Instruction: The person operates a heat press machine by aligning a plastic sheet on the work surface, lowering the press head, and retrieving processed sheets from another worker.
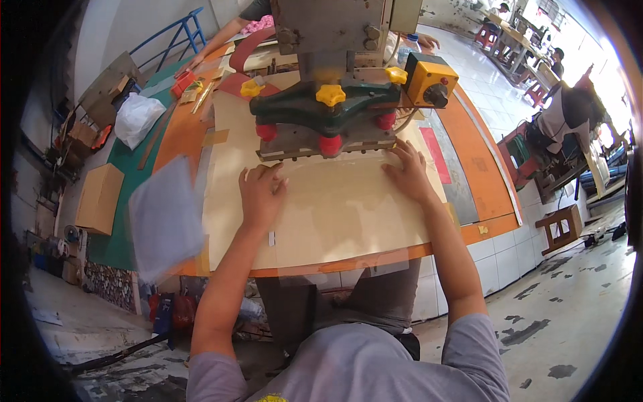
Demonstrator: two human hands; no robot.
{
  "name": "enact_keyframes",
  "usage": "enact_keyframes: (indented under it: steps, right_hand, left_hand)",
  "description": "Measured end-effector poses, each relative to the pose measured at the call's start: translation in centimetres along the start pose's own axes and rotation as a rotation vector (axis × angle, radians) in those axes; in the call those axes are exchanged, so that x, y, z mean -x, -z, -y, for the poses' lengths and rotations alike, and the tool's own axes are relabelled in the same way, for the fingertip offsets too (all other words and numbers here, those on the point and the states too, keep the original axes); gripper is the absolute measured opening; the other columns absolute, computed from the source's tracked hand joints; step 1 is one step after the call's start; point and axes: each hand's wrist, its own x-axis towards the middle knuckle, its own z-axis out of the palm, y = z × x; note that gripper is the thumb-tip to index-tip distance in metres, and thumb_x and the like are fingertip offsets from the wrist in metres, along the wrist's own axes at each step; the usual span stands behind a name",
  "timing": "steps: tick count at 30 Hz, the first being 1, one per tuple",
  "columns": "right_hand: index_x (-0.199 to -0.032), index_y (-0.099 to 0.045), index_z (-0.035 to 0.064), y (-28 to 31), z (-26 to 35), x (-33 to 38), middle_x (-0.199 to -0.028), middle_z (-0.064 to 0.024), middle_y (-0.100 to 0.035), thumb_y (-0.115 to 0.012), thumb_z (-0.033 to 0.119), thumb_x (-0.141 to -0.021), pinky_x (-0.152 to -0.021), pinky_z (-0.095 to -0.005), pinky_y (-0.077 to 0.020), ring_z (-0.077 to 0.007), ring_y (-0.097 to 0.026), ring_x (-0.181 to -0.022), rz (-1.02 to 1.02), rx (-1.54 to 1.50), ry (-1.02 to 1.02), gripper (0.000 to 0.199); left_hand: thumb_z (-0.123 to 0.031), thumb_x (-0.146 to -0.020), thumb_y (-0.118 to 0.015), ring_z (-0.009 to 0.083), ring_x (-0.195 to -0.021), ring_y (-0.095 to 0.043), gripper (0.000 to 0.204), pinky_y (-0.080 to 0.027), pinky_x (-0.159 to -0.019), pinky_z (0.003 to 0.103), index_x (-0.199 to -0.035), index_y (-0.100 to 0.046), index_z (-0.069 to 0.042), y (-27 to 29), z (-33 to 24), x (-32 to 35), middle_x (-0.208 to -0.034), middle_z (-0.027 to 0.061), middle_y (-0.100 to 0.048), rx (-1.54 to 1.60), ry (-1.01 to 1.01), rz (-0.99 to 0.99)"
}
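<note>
At the left of the frame, a knotted-looking white plastic bag [138, 119] sits on green matting [114, 249], its contents hidden; below it stands a brown cardboard box [99, 199], its inside out of sight. A clear bottle [407, 47] stands at upper centre, partly behind the press's yellow-and-black control box [431, 82].

The cream sheet [335, 214] lies across the middle of the orange-topped bench [492, 171], beneath the press head [325, 110] with its yellow star knobs and red feet. At centre left, the left hand [262, 193] is half curled at the plate's front edge; whether it pinches anything, I cannot tell. Near the plate's right end, the right hand [410, 173] reaches forward with fingers parted over the sheet. A blurred translucent plastic sheet [167, 218] shows at centre left.

Another person's arm [224, 37] extends in at the top. A blue rail [175, 40] stands upper left; glossy white floor tiles [462, 60] fill the upper right, and worn grey floor [556, 315] the lower right.
</note>
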Motion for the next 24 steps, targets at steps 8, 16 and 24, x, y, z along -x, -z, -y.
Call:
enact_keyframes:
  steps: [8,16,24]
  right_hand:
    - [-0.139,-0.066,0.0125,0.6,0.5,0.1,-0.163,-0.0192,-0.045,-0.076,0.030,-0.093,-0.127,-0.0603,-0.0170,-0.0399,-0.028,-0.158,0.012,-0.011,0.000,0.050]
    - [-0.132,-0.067,0.0044,1.1,1.3,0.3,-0.150,-0.0179,-0.057,-0.080,0.019,-0.088,-0.123,-0.0547,-0.0300,-0.0401,-0.045,-0.146,-0.085,-0.166,0.024,0.048]
    - [-0.115,-0.075,0.0046,3.1,1.5,0.8,-0.132,-0.0165,-0.069,-0.077,0.013,-0.088,-0.113,-0.0459,-0.0454,-0.0355,-0.063,-0.126,0.001,-0.246,0.145,0.029]
  left_hand:
    - [-0.013,-0.086,-0.078,0.0246,-0.092,-0.062,0.012,-0.045,-0.092,0.044,-0.098,-0.080,-0.009,0.7,-0.1,-0.5,-0.094,0.0042,-0.063,-0.227,-0.194,-0.103]
    - [-0.010,-0.085,-0.077,0.0237,-0.089,-0.062,0.016,-0.045,-0.078,0.041,-0.101,-0.081,-0.011,1.2,1.5,-0.4,-0.090,0.0045,-0.061,-0.215,-0.192,0.029]
    - [-0.021,-0.090,-0.075,0.0296,-0.111,-0.061,0.031,-0.048,-0.093,0.045,-0.117,-0.077,-0.006,1.8,0.0,-0.2,-0.120,0.0122,-0.062,-0.252,-0.168,0.133]
